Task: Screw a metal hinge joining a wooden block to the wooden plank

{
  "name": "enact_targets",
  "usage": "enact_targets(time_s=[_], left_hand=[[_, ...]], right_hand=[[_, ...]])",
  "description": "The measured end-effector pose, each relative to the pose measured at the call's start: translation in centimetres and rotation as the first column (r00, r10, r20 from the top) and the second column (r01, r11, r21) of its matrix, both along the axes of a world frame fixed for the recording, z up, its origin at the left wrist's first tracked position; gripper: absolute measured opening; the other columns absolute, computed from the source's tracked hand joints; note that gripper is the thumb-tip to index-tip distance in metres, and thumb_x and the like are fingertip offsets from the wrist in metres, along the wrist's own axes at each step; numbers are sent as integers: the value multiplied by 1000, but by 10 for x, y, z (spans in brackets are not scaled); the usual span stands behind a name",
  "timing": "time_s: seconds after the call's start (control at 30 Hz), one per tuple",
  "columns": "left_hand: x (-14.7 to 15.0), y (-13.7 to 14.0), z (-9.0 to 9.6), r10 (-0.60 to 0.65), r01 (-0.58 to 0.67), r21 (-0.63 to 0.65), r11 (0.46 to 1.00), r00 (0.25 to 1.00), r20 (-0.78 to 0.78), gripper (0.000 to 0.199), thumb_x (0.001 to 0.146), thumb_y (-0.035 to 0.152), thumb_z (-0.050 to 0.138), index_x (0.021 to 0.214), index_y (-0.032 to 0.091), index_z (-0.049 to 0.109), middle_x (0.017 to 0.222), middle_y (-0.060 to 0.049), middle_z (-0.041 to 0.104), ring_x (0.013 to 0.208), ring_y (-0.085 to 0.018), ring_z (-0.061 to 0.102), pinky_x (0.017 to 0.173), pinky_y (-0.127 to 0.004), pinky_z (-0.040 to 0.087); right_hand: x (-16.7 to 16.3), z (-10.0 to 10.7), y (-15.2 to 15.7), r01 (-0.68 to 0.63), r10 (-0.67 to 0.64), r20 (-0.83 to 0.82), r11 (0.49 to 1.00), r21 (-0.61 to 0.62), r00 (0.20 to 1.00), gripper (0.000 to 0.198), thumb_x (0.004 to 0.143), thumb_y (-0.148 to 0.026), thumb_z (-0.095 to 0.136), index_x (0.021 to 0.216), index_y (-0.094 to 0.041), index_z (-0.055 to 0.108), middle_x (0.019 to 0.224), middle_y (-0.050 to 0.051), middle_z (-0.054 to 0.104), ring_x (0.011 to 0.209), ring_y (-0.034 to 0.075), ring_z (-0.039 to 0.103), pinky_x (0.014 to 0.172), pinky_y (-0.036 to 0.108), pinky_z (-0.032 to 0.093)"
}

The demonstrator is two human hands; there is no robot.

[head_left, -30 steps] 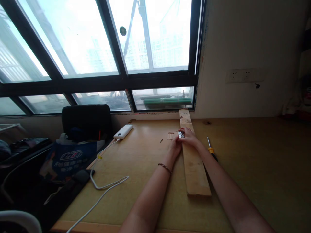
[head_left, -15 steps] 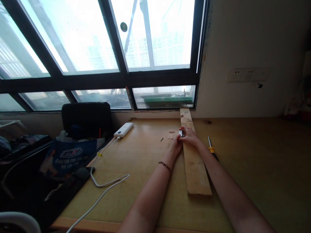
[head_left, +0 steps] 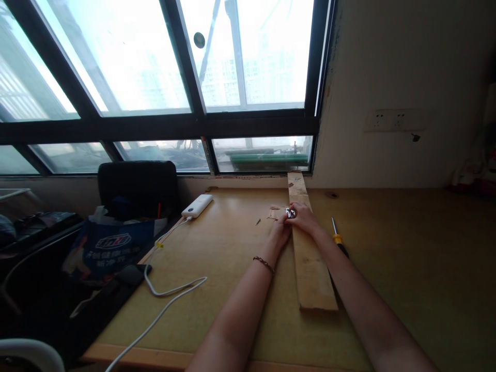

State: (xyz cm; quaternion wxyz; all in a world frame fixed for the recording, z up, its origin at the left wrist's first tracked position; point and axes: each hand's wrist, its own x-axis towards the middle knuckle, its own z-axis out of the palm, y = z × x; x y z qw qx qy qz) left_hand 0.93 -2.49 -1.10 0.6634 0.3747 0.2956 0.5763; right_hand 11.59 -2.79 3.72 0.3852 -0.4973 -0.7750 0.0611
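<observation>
A small shiny metal piece [head_left: 289,212] with dark spots like holes is pinched over the wooden board's left edge; its exact kind is too small to make out. My left hand [head_left: 280,231] has its fingers closed at the near side of that piece. From the right, my right hand [head_left: 304,217] grips it with bent fingers, resting over the board. The long wooden board [head_left: 313,276] lies on the table, its far end at the window wall. A screw [head_left: 258,222] lies left of my hands, near some thin torn scraps [head_left: 274,212]. Right of the board is a screwdriver [head_left: 338,239] with a yellow and black handle.
On the table [head_left: 228,248], a white power bank [head_left: 197,206] has a white cable [head_left: 174,295] running to the front edge. A dark chair [head_left: 137,188] and a blue bag [head_left: 110,250] stand at the left. The window wall borders the far edge.
The metal piece has turned slightly between my fingers, its bright face looking different. Both hands stay at nearly the same place; the view has shifted a little.
</observation>
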Motion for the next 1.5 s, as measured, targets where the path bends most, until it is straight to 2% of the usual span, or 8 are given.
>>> enact_targets(time_s=[0.27,0.5,0.63,0.8,0.97,1.07,1.27,1.5], left_hand=[[1,0,0,39,-37,20,999,997,-67,17,76,24,49,86,20,61,99,-10,63,94,-20,59,84,-37,48],[2,-2,-1,41,-42,4,999,996,82,17,73,20,51,88,19,60,101,-9,62,94,-20,58,85,-37,47],[1,-3,1,32,-33,21,999,998,45,17,73,21,50,87,19,60,99,-8,63,92,-19,59,83,-36,48],[2,-2,1,25,-25,20,999,999,-19,15,74,24,50,83,19,61,89,-8,65,85,-19,61,79,-36,49],[3,0,-1,-6,8,-56,998,999,50,13,73,22,52,82,18,61,84,-7,65,78,-17,61,78,-33,48],[4,1,-2,11,-4,-72,997,995,96,15,71,20,52,85,18,60,85,-6,64,79,-16,61,79,-31,47],[4,-2,-1,11,3,-95,995,988,155,18,68,21,57,85,17,60,82,-5,63,77,-15,59,73,-27,46],[7,-1,-1,92,-74,-163,984,990,108,26,66,28,63,87,14,60,74,-4,61,65,-12,57,65,-25,45]], right_hand=[[-1,-1,-1,5,-5,48,1000,9,999,21,59,-27,69,76,-21,57,96,5,57,95,22,48,84,35,38],[-2,0,-2,-27,25,44,998,48,999,25,60,-23,67,85,-20,62,103,7,59,100,22,50,89,35,39],[-2,3,-6,-79,78,15,996,28,997,27,61,-19,63,88,-19,65,104,7,61,100,21,53,92,35,40],[3,-1,1,-120,103,-177,989,-85,979,23,65,-20,57,87,-20,65,96,4,65,92,20,59,85,34,45],[3,-13,28,-60,-29,-395,976,-211,918,29,63,-17,57,92,-19,58,82,2,67,78,17,63,72,31,50],[0,-13,38,18,-101,-345,971,-236,933,36,59,-17,63,94,-19,55,75,0,67,71,17,63,67,30,49],[-6,-5,31,84,-107,-234,991,-108,966,40,62,-15,64,99,-20,48,71,-2,64,67,15,61,65,27,46],[-8,1,23,127,-146,-163,985,-120,976,40,67,-13,59,102,-20,40,74,-2,64,68,15,60,64,27,44]])
